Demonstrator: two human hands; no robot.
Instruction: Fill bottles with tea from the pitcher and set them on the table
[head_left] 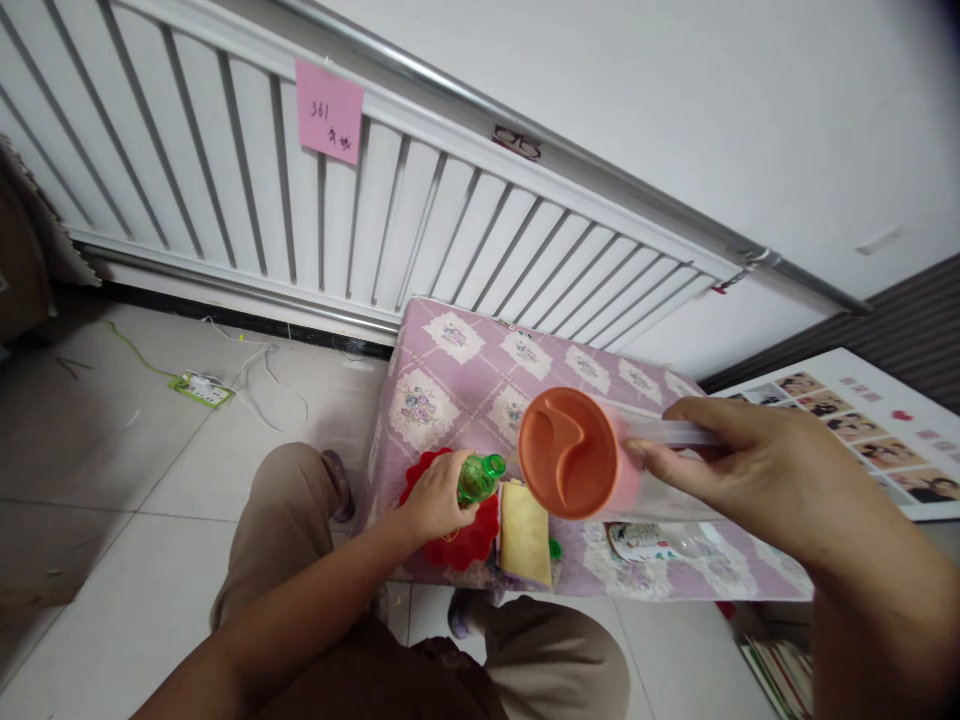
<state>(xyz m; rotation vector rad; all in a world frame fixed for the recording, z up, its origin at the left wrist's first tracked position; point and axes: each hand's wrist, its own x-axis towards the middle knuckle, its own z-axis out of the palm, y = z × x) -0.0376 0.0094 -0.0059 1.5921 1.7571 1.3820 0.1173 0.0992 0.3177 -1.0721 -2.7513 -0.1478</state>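
My left hand is closed around a small green bottle, its neck pointing right and no cap on it. Beneath that hand lies a red tray with a scalloped rim. In my right hand is the handle of a clear plastic jug, tipped so that its round orange lid faces the camera. The lid is close to the bottle's mouth, though I cannot tell the gap in depth. A folded yellow cloth lies right of the tray, with a small green object partly hidden at its edge.
A clear labelled bottle lies on the purple patterned tablecloth under the jug. Behind the table runs a white radiator with a pink note. A photo board leans at right; a power strip is on the floor.
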